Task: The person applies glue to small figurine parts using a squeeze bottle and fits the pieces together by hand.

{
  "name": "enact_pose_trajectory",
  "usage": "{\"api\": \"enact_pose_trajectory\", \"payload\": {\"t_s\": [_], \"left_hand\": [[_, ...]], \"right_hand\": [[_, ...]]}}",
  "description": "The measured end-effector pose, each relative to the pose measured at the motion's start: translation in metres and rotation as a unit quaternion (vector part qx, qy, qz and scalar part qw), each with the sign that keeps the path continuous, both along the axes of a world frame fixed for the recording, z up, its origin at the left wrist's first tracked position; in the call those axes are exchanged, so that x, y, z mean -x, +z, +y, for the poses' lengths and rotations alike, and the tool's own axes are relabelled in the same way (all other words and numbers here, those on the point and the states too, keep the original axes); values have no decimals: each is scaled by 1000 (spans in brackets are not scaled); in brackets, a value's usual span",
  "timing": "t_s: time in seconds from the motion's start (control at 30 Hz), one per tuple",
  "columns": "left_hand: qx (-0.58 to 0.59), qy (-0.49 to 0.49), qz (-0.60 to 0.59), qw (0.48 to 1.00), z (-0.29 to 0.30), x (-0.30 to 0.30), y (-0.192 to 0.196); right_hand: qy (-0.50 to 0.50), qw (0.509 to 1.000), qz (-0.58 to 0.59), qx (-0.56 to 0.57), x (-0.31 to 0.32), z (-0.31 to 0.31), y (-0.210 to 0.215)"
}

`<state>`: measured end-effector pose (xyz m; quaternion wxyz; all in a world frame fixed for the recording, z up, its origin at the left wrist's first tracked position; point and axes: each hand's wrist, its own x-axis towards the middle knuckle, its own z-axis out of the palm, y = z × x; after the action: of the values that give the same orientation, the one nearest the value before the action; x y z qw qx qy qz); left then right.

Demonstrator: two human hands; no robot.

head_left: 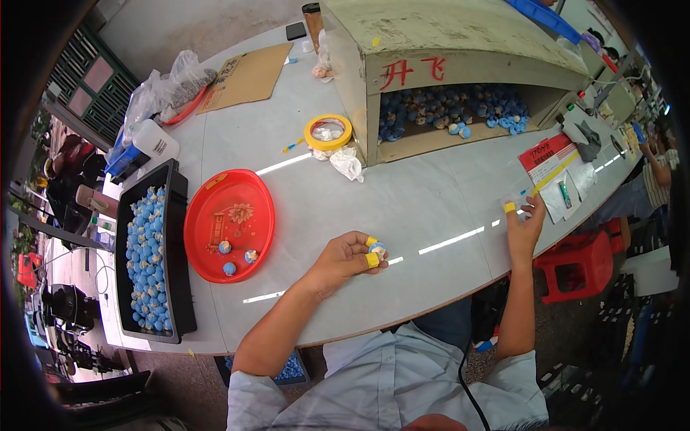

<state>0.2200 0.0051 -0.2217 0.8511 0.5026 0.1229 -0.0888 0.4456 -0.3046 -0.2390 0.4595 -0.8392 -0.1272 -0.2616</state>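
My left hand [343, 260] is closed over the table, pinching a small blue and cream doll's-head-like piece [377, 249] between taped fingertips. Yellow tape wraps the tips of its thumb and finger. My right hand [525, 224] reaches out at the right side, thumb and forefinger apart. Yellow tape covers its thumb too. Just beyond these fingers lies something small and clear with a blue tip [523, 192], too small to name. In the red plastic tray [231, 183] left of my left hand sit 3 similar pieces, one being a blue ball [229, 269].
A black bin [181, 287] full of blue pieces stands far left. Ahead, a large box-like housing [371, 115] holds many more pieces. A yellow tape roll [309, 135], crumpled tissue [346, 164], cardboard [248, 79] and a green tube [564, 194] lie about. A red stool [575, 269] stands right.
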Motion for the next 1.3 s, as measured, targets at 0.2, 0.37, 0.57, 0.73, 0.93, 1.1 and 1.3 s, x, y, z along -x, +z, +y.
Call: {"api": "enact_pose_trajectory", "payload": {"t_s": [0.2,0.37,0.57,0.73,0.93,1.1,1.3], "left_hand": [[14,-4,-1,1000,1,0,-1],[34,47,20,998,-1,0,3],[56,64,34,996,0,-1,2],[54,63,27,996,-1,-2,-1],[43,59,30,997,0,-1,0],[34,49,31,998,-1,-3,1],[33,61,32,997,0,-3,2]], "right_hand": [[54,993,-101,-13,43,17,19],[287,954,-78,28,40,98,57],[340,935,25,93,-15,198,35],[226,940,-70,248,-33,238,17],[212,945,-47,246,-49,228,11],[321,928,106,155,-50,175,18],[289,935,71,195,-48,140,17]]}}
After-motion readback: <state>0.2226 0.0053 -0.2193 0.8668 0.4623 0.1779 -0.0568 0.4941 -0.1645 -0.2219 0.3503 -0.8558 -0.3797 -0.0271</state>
